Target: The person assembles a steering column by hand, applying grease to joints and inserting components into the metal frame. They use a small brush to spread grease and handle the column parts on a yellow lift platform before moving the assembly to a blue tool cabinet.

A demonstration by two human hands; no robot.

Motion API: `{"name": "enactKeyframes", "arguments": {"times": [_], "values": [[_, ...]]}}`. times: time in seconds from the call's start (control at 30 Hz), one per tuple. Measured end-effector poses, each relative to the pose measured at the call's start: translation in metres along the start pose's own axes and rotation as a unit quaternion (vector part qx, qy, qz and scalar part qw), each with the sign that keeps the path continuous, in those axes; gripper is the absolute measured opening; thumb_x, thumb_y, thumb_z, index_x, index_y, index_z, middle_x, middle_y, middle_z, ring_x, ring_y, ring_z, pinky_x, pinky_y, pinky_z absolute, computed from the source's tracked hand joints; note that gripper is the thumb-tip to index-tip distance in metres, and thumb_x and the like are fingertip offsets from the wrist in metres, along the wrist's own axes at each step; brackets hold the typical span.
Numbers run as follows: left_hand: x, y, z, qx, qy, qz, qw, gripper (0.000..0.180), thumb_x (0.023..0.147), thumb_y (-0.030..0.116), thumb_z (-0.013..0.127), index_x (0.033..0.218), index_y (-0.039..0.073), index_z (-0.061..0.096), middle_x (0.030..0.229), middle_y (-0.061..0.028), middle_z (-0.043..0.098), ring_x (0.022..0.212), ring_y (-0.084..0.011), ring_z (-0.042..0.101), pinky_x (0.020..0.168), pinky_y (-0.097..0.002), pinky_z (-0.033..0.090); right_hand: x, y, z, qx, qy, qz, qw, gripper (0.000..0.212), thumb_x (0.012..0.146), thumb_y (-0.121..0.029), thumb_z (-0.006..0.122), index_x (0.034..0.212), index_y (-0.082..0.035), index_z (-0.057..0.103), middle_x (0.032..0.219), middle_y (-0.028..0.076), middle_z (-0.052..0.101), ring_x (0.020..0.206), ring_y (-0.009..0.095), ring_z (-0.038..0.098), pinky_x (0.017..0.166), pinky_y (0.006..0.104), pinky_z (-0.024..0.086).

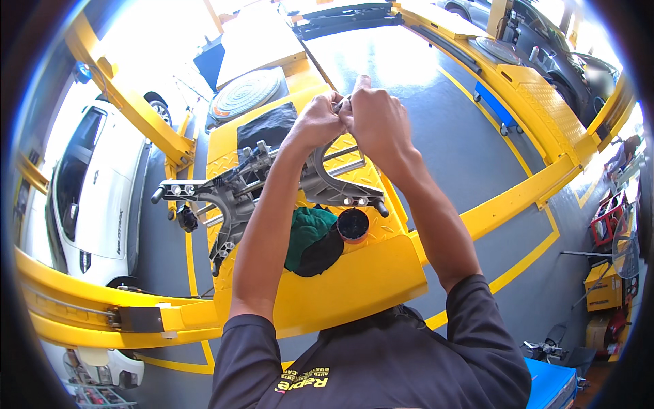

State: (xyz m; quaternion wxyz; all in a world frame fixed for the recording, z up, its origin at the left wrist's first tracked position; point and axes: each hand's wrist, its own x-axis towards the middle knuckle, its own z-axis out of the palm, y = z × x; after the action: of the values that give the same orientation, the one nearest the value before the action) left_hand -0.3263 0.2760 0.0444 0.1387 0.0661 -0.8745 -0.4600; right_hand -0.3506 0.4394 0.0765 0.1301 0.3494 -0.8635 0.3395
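My left hand (317, 121) and my right hand (377, 121) meet above the yellow ramp (375, 262), both with curled fingers. A small dark part shows between them, mostly hidden by the fingers; I cannot make out its kind. Beneath my hands and left forearm lies a grey metal wheel clamp (230, 198) with branching arms, bright rods and dark end pegs. One curved arm of it rises close to my hands. Nearer to me, a green and black cloth (310, 235) lies beside a round container (353, 223) with a dark top and an orange side.
A round turntable plate (248, 92) and a black sheet (262, 124) lie farther along the ramp. Yellow lift beams (497, 208) cross on the right. A white vehicle (102, 187) stands left, a grey car (545, 48) far right. Yellow boxes (605, 286) stand at the right edge.
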Motion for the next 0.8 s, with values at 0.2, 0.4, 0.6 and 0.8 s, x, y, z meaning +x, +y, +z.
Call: {"name": "enactKeyframes", "arguments": {"times": [0.2,0.4,0.6,0.8], "values": [[-0.003,0.002,-0.002,0.022,0.001,0.023,0.999,0.035,0.089,0.02,0.078,0.113,-0.005,0.068,0.093,-0.0128,0.073,0.085,-0.0159,0.068,0.076,-0.0333,0.054,-0.002,0.001,-0.007,0.027,-0.008,-0.035,0.999,0.039,0.093,-0.018,0.079,0.116,0.007,0.059,0.091,0.028,0.076,0.089,0.045,0.077,0.082,0.0506,0.061],[-0.008,0.012,-0.002,-0.025,-0.039,0.015,0.999,0.034,0.09,0.017,0.075,0.115,-0.005,0.069,0.091,-0.0105,0.074,0.083,-0.0133,0.067,0.076,-0.0327,0.054,0.006,0.01,-0.012,0.021,-0.025,-0.077,0.996,0.033,0.091,-0.012,0.069,0.112,0.01,0.059,0.081,0.027,0.074,0.082,0.043,0.078,0.075,0.0488,0.063],[-0.003,0.0,-0.003,-0.018,-0.05,0.05,0.997,0.032,0.089,0.016,0.076,0.112,-0.005,0.072,0.091,-0.0099,0.075,0.083,-0.0132,0.067,0.077,-0.0323,0.054,0.0,0.007,0.005,0.01,0.008,-0.028,1.0,0.037,0.088,-0.013,0.073,0.112,0.01,0.058,0.083,0.03,0.074,0.086,0.045,0.077,0.078,0.0497,0.062],[-0.005,0.002,-0.006,0.02,-0.037,0.025,0.999,0.035,0.093,0.025,0.076,0.105,-0.007,0.075,0.088,-0.0112,0.076,0.081,-0.0141,0.067,0.077,-0.0344,0.055,0.001,0.007,-0.005,0.007,0.001,-0.071,0.997,0.034,0.089,-0.014,0.075,0.108,0.008,0.058,0.084,0.029,0.074,0.086,0.046,0.077,0.08,0.0505,0.062]]}}
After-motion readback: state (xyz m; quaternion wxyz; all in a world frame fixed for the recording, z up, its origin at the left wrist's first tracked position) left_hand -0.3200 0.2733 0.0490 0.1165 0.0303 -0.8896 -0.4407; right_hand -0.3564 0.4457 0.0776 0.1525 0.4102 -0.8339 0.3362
